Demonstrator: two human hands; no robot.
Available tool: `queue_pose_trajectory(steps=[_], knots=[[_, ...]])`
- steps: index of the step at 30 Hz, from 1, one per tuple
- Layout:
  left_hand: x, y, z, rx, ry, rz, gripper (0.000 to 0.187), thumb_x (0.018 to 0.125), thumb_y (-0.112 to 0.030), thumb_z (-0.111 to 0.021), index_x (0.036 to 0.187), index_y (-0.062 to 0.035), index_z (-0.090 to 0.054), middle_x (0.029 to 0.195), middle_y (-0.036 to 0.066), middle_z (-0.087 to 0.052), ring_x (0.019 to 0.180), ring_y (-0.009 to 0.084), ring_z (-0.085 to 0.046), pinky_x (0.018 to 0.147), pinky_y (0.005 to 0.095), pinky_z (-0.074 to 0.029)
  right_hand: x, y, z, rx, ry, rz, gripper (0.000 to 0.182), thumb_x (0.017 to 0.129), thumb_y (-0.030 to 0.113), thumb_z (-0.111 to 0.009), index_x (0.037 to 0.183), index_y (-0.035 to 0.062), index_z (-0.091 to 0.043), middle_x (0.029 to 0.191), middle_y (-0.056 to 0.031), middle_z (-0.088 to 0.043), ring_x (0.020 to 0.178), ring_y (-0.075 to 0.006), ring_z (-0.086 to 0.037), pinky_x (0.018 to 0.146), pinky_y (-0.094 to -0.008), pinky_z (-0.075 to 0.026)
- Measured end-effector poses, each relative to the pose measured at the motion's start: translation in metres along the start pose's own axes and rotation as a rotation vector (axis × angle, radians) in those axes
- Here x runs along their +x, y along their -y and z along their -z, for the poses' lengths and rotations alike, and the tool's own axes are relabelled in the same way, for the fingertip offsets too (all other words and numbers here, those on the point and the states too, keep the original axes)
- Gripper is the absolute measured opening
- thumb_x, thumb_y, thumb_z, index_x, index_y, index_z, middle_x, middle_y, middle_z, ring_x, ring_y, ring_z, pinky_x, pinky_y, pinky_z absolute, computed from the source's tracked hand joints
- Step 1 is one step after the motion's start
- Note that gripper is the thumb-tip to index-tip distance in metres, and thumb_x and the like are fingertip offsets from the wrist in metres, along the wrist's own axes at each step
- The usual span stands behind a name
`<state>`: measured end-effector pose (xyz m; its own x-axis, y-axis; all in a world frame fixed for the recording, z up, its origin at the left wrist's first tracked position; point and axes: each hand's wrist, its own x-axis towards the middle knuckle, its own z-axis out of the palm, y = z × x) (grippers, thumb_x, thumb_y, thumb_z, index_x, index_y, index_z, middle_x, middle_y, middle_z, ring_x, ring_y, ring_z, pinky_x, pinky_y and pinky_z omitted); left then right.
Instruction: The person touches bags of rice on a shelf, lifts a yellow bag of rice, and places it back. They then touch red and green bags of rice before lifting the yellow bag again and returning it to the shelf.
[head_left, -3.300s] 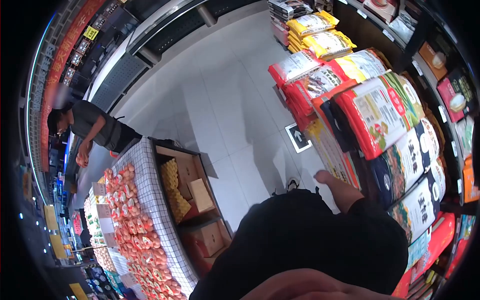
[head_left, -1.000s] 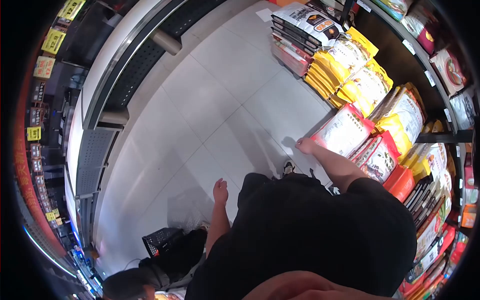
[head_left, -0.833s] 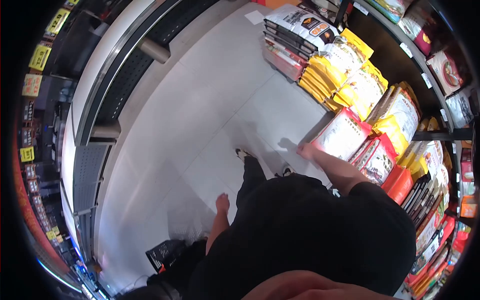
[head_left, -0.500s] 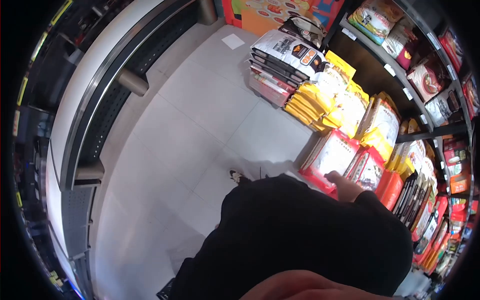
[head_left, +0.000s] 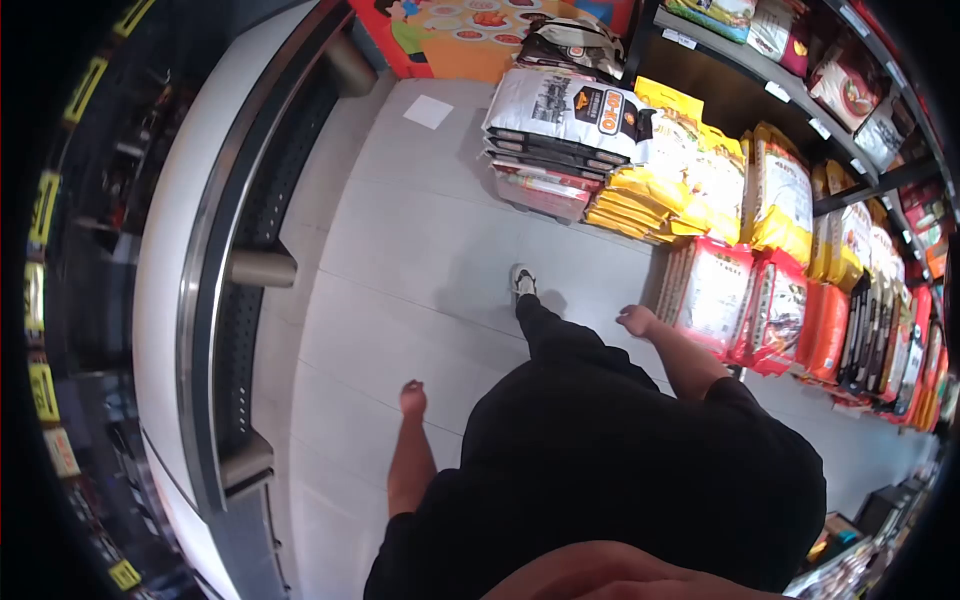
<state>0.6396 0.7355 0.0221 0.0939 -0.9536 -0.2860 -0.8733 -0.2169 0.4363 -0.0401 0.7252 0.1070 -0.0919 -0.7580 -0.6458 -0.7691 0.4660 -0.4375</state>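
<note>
My left hand (head_left: 412, 397) hangs over the grey floor (head_left: 390, 330), left of my body, with its fingers curled and too small to make out in detail. On the other side, my right hand (head_left: 637, 320) is held out just left of the red-edged bags (head_left: 712, 295), apart from them, fingers loosely bent; whether anything is between them cannot be made out. One shoe (head_left: 522, 280) shows on the floor ahead of my dark clothing.
Beyond the red bags lie yellow bags (head_left: 640, 195) and a stack of white and black bags (head_left: 565, 110). Shelves (head_left: 740, 62) with packages run along the right. A long curved case (head_left: 175, 260) with a metal edge stands at left. A white square (head_left: 427, 112) lies on the floor.
My left hand has come into view. My right hand has moved off the red bags to the left. The view has turned, and one foot now shows further forward.
</note>
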Motion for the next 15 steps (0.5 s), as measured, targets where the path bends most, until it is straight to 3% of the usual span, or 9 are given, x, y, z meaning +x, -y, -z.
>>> queue_pose_trajectory(steps=[1,2,3,5,8,11,14,15], knots=[[0.016,0.003,-0.010,0.050,-0.004,-0.090,0.021,0.087,-0.008,-0.055,0.106,-0.0053,-0.064,0.105,0.016,-0.069,0.094,0.0338,-0.067,0.081,0.0433,-0.055,0.029,-0.020,-0.012,0.013,-0.017,-0.016,0.050,0.086,0.038,-0.059,0.116,-0.0013,-0.067,0.113,-0.0246,-0.068,0.110,-0.0386,-0.064,0.098,-0.0437,-0.049],[0.023,-0.035,0.012,0.304,0.245,-0.013,0.030,0.097,-0.025,-0.051,0.107,-0.0042,-0.069,0.109,0.017,-0.070,0.103,0.0320,-0.066,0.089,0.0417,-0.053,0.065,-0.047,-0.027,-0.106,0.073,-0.034,0.049,0.087,0.039,-0.059,0.114,-0.0010,-0.068,0.114,-0.0238,-0.068,0.111,-0.0381,-0.063,0.098,-0.0434,-0.049],[0.029,-0.019,-0.006,0.333,0.131,-0.171,0.029,0.096,-0.022,-0.048,0.102,-0.0052,-0.070,0.108,0.017,-0.070,0.101,0.0336,-0.066,0.088,0.0445,-0.053,0.096,-0.062,-0.034,-0.227,0.160,-0.049,0.049,0.087,0.040,-0.059,0.112,-0.0006,-0.069,0.115,-0.0230,-0.068,0.112,-0.0376,-0.063,0.098,-0.0430,-0.049],[0.037,-0.050,0.006,0.311,0.292,-0.008,0.029,0.095,-0.025,-0.050,0.100,-0.0055,-0.071,0.108,0.018,-0.070,0.096,0.0342,-0.067,0.083,0.0470,-0.054,0.107,-0.052,-0.020,-0.148,0.103,-0.289,0.050,0.089,0.044,-0.059,0.111,0.0006,-0.070,0.117,-0.0215,-0.068,0.113,-0.0354,-0.063,0.098,-0.0420,-0.049],[0.053,-0.056,0.021,0.232,0.430,0.101,0.029,0.094,-0.026,-0.052,0.102,-0.0050,-0.070,0.106,0.018,-0.070,0.093,0.0328,-0.068,0.081,0.0460,-0.054,0.150,-0.046,-0.013,-0.098,0.067,-0.423,0.054,0.089,0.050,-0.059,0.108,0.0007,-0.071,0.112,-0.0226,-0.069,0.112,-0.0359,-0.064,0.098,-0.0411,-0.049],[0.095,-0.063,0.050,0.208,0.488,0.146,0.030,0.093,-0.026,-0.053,0.105,-0.0045,-0.070,0.104,0.018,-0.070,0.090,0.0314,-0.068,0.079,0.0450,-0.054,0.213,0.007,0.017,-0.070,0.090,-0.360,0.053,0.091,0.050,-0.056,0.105,0.0014,-0.072,0.112,-0.0234,-0.069,0.110,-0.0374,-0.065,0.097,-0.0431,-0.049],[0.152,-0.069,0.079,0.221,0.495,0.150,0.031,0.092,-0.026,-0.054,0.107,-0.0040,-0.070,0.102,0.018,-0.070,0.087,0.0300,-0.068,0.077,0.0439,-0.054,0.301,0.072,0.059,-0.134,0.044,-0.072,0.054,0.093,0.048,-0.048,0.095,0.0010,-0.074,0.107,-0.0248,-0.069,0.103,-0.0412,-0.064,0.094,-0.0472,-0.050],[0.172,-0.069,0.088,0.236,0.490,0.144,0.031,0.092,-0.026,-0.055,0.108,-0.0038,-0.070,0.101,0.018,-0.070,0.086,0.0296,-0.068,0.076,0.0436,-0.054,0.327,0.098,0.077,-0.109,0.036,-0.016,0.052,0.091,0.048,-0.052,0.101,0.0011,-0.073,0.107,-0.0238,-0.069,0.106,-0.0400,-0.064,0.096,-0.0457,-0.049]])
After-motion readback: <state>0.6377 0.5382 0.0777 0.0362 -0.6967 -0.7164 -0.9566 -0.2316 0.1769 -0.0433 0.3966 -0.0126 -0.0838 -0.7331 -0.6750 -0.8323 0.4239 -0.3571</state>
